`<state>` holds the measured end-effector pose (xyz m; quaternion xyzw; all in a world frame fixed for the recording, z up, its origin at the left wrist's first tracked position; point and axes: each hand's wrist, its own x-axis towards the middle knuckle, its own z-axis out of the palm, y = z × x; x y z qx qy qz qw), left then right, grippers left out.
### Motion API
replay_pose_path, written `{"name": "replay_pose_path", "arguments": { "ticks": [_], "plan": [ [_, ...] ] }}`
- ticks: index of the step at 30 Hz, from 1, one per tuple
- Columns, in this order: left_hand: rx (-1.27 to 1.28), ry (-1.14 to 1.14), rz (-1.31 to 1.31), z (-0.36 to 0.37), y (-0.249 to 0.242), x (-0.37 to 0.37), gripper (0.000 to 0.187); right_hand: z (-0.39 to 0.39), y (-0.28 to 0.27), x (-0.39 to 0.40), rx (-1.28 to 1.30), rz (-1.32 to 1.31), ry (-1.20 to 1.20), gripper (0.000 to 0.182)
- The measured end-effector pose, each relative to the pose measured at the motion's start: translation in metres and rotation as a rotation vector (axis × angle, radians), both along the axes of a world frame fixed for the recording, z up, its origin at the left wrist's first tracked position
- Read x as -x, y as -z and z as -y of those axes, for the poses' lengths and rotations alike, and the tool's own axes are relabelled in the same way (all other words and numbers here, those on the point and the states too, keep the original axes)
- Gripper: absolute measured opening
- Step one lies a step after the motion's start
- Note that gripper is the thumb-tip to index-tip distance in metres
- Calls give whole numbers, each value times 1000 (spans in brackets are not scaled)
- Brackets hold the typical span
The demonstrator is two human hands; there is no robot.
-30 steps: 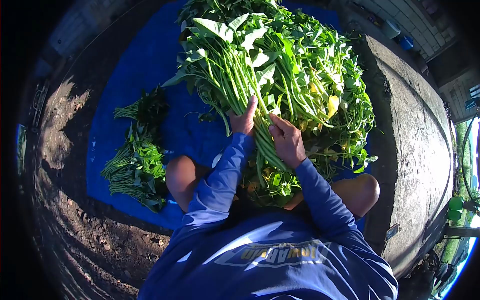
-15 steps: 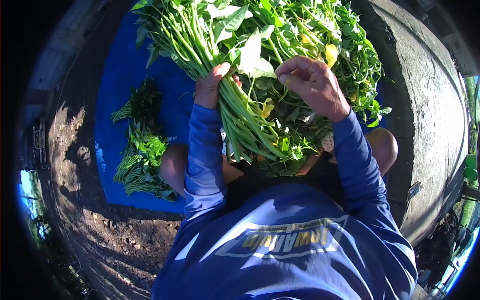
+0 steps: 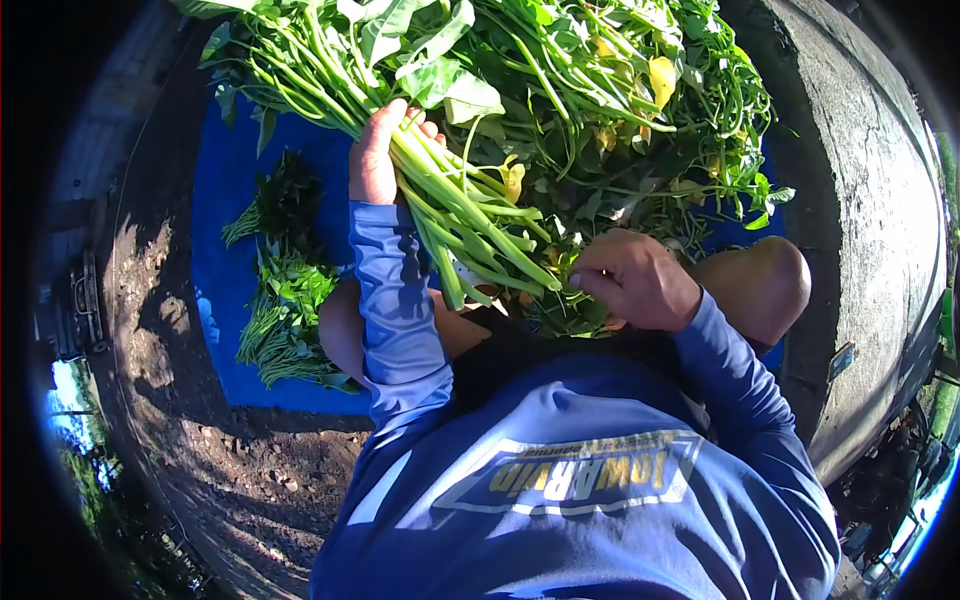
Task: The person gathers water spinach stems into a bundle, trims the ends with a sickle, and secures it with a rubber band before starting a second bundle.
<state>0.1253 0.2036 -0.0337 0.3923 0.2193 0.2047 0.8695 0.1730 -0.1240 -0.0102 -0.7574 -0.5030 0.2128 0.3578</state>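
Note:
My left hand point(image 3: 378, 158) is wrapped round a thick bunch of water spinach point(image 3: 455, 205). The leafy tops fan out to the upper left, while the cut stem ends point down toward my lap. Lower and to the right, my right hand point(image 3: 640, 282) is closed, thumb against curled fingers, just beside the stem ends. Whether anything is pinched in it is hidden. Behind both hands spreads a large heap of loose water spinach point(image 3: 560, 90) with some yellow leaves point(image 3: 661, 80).
A blue tarp point(image 3: 225, 170) lies under the greens. On its left side rest small bundles of greens point(image 3: 285, 325), one in shade. A concrete ledge point(image 3: 860, 190) runs along the right. Bare soil point(image 3: 260, 470) borders the tarp at the lower left.
My left hand has shifted the bunch left and up, tilting its stems more sideways. My right hand has come down from the heap to near the stem ends.

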Motion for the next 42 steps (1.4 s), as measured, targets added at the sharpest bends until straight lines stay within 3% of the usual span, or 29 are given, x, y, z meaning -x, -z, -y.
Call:
{"name": "replay_pose_path", "arguments": {
  "ticks": [3,6,9,10,12,18,20,23,26,28,30,32,34,39,40,42],
  "plan": [
    [114,114,114,-4,-4,4,31,-10,-4,-17,-200,-65,257,13],
    [230,268,154,-11,3,8,33,-39,-19,-18,-307,-246,352,20],
    [234,253,191,4,-6,7,35,-73,-33,-20,-306,-16,139,41],
    [216,252,181,5,-8,7,31,-87,-20,-20,-298,150,121,39],
    [245,291,190,3,-6,5,29,-91,-12,-22,-243,229,83,30],
    [145,210,108,-4,-1,5,30,-60,-14,1,-190,63,36,14],
    [24,88,42,3,-16,3,33,-42,-12,10,-149,10,81,12],
    [-53,-16,6,-15,-24,3,33,-1,33,-1,151,-84,-20,15],
    [-110,-79,-45,-18,-34,4,32,14,30,-16,640,231,-7,17],
    [-90,-87,-40,-14,-28,2,32,-4,46,-53,-20,51,225,20],
    [-111,-46,-49,-6,-22,3,33,-42,25,-91,-133,59,479,22],
    [-157,2,-81,1,-19,-1,35,-78,53,-138,-221,337,602,24],
    [-154,3,-141,9,-18,-4,34,-108,65,-163,-181,413,678,20],
    [-177,26,-170,7,-10,0,31,-117,47,-190,-43,366,583,19],
    [-210,2,-150,3,-5,1,31,-114,41,-193,-173,273,583,25],
    [-278,-43,-171,0,-2,1,29,-103,14,-194,-81,63,568,32]
  ]
}}
